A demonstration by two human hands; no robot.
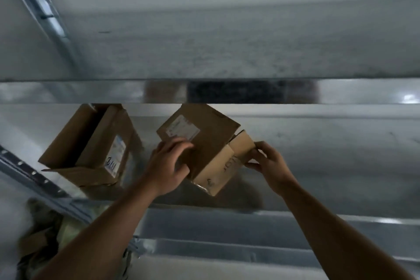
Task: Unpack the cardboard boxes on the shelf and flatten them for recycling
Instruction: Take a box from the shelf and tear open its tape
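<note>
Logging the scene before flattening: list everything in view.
small box: one, brown, tilted, centre
open box: one, brown, left of small box
lower shelf: one, grey metal, under both boxes
upper shelf: one, grey metal, above both boxes
post: one, grey, perforated, lower left
left grip: one, holds small box's left side
right grip: one, pinches small box's right flap

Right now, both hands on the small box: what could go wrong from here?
The small box is tilted, and the right hand only pinches its end flap while the left hand grips the top; the flap could open and anything inside might spill.
The upper shelf edge sits just above the box, so lifting it out could knock it.
The open box beside it could get bumped.
</note>
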